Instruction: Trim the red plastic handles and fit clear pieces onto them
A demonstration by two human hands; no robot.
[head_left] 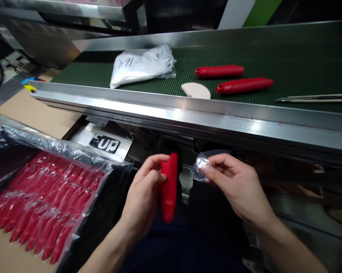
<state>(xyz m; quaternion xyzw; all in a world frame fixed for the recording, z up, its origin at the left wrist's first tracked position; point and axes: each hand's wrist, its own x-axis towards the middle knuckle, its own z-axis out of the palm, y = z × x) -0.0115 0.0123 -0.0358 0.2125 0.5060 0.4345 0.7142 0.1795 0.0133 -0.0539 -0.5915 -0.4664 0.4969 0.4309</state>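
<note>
Held upright between the thumb and fingers of my left hand point(144, 189) is a red plastic part point(170, 189), long and narrow with a rounded lower end. My right hand point(239, 182) pinches a small clear plastic bag point(201, 167) at about the same height. A short gap separates the bag from the red part. Both hands are above my lap, in front of the conveyor. On the green belt lie two similar red parts, one farther back point(219, 71) and one nearer point(245, 86), each with a ring-shaped end.
The conveyor's metal rail point(171, 110) runs across in front of me. On the belt are a white plastic bag with handwriting point(142, 66), a pale half-round piece point(196, 91) and tweezers point(316, 98). At left, a lined box holds rows of bagged red parts point(46, 197). A phone point(104, 143) lies beyond it.
</note>
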